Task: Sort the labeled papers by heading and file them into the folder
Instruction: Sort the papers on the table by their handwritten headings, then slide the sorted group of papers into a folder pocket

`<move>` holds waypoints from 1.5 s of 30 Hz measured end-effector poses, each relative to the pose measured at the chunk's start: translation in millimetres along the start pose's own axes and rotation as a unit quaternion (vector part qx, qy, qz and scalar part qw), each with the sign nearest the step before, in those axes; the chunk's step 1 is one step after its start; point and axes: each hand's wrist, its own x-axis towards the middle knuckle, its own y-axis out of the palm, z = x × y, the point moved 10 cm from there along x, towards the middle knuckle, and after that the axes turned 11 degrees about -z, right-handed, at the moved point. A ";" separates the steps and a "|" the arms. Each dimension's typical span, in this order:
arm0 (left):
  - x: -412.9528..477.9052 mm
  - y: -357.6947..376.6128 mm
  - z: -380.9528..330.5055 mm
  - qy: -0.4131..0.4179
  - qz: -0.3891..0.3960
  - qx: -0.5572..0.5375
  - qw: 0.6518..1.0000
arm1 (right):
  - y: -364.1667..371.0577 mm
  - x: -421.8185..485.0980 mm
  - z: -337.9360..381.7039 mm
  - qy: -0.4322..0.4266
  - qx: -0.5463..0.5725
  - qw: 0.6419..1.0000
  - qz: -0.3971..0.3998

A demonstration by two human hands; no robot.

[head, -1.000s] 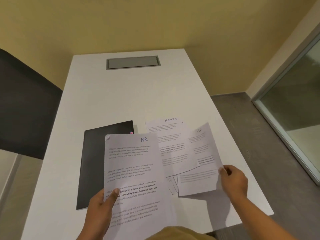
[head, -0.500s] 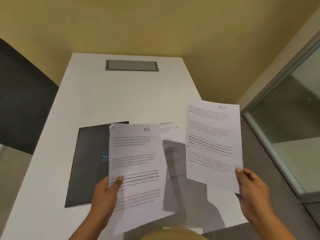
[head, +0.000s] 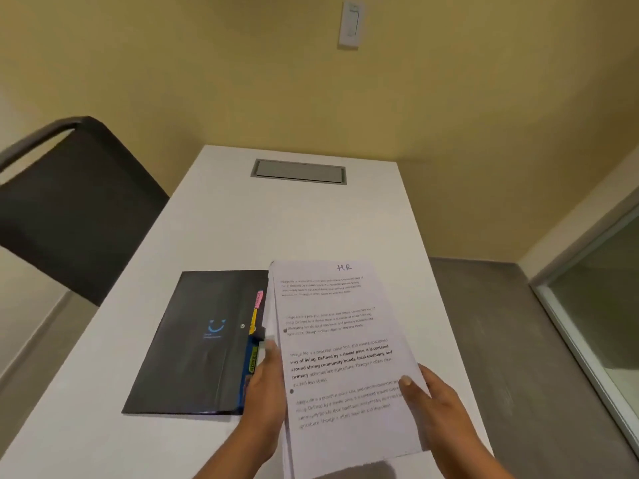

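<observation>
- Overhead, a white table (head: 276, 219) runs away from the camera to a yellow wall (head: 207, 81); a grey cable hatch (head: 299, 171) is set flush into its far end, and a white switch plate (head: 351, 24) hangs high on the wall.
- A black chair (head: 76, 202) stands at the table's left side, while a glass panel (head: 605, 305) in a pale frame borders the grey floor (head: 484, 305) on the right.
- A closed black folder (head: 193, 340) with a small blue smile mark lies flat on the table's near left part. Pink, yellow and blue tabs (head: 255, 316) stick out along its right edge.
- The person's left hand (head: 266, 392) grips the left edge of the papers (head: 332, 340), thumb laid on top and the fingers hidden below. The hand covers the folder's near right corner from view.
- The right hand (head: 439, 406) pinches the lower right edge of the same papers, thumb pressed on the top sheet and fingers out of sight underneath.
- Held between both hands, the papers sit just right of the folder, their left edge overlapping the tabs. The top sheet carries a handwritten "HR" heading above blocks of printed text.
- Further sheet edges show along the stack's left side. Whether the papers rest on the table or are lifted off it cannot be told.
</observation>
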 end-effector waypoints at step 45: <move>70.6 30.3 17.0 0.130 0.029 0.087 0.987 | 25.2 61.1 -8.5 -0.120 -0.130 0.983 0.041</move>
